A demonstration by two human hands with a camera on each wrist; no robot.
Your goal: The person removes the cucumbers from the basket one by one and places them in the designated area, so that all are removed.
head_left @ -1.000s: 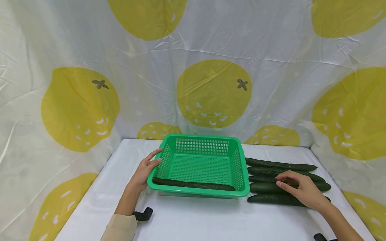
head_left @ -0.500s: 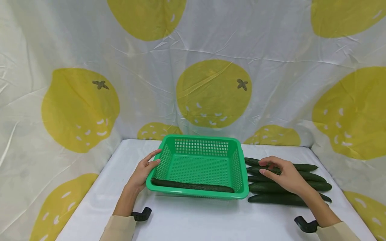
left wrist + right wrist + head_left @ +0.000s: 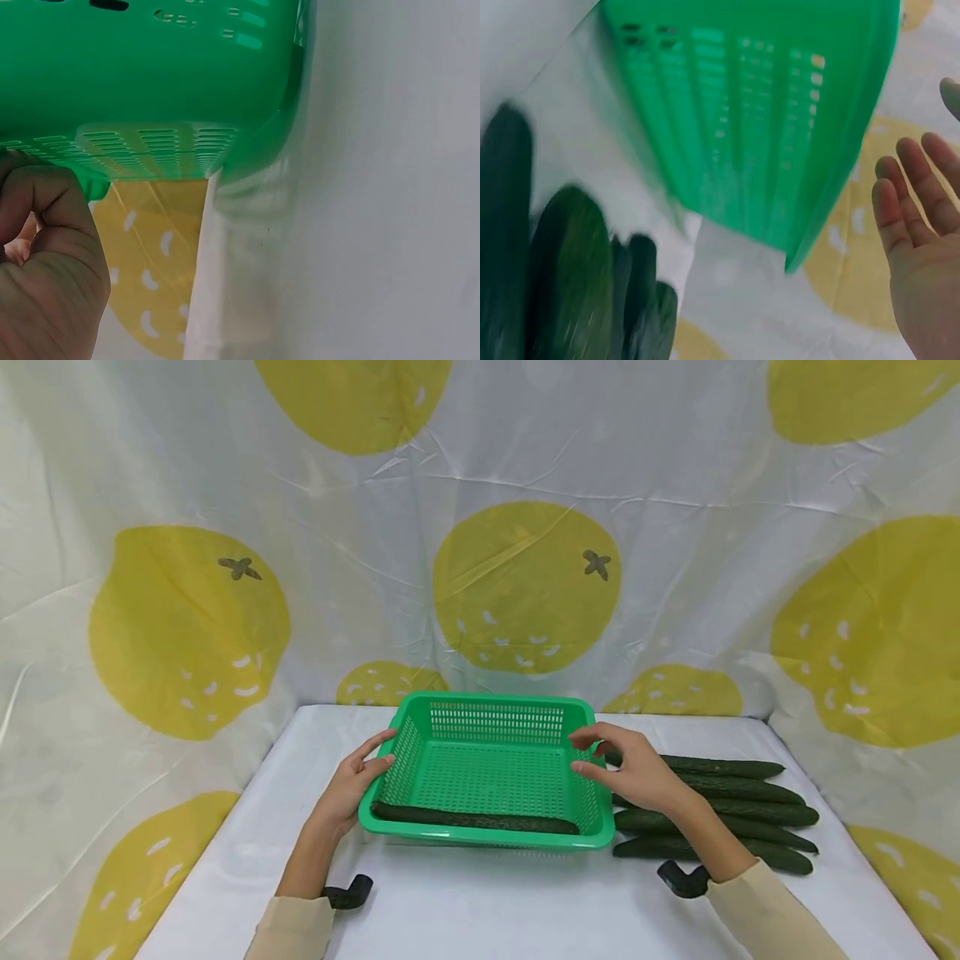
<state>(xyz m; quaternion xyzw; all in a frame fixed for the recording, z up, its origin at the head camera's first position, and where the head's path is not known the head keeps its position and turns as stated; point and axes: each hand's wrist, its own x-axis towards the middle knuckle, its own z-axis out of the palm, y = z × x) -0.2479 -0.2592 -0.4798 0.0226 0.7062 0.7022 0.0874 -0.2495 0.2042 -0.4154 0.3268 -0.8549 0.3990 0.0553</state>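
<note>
A green plastic basket [image 3: 487, 842] stands in the middle of the table, with one dark green cucumber [image 3: 474, 819] lying along its near side. My left hand [image 3: 347, 789] grips the basket's left rim; the left wrist view shows its fingers curled up against the basket's side. Over the right rim hovers my right hand [image 3: 633, 768], fingers spread and slightly bent, holding nothing. In the right wrist view the right hand [image 3: 934, 225] appears apart from the basket wall. Several more cucumbers [image 3: 757, 812] lie side by side right of the basket, partly hidden by my right hand and wrist.
White cloth covers the table [image 3: 487, 910]. Behind it and at both sides hangs a white curtain [image 3: 675, 610] printed with big yellow fruit. Black wrist-camera mounts [image 3: 348, 892] project from both wrists.
My right hand has moved left from above the cucumbers to the basket's right rim, holding nothing throughout. My left hand stays on the left rim, and the basket has hardly shifted.
</note>
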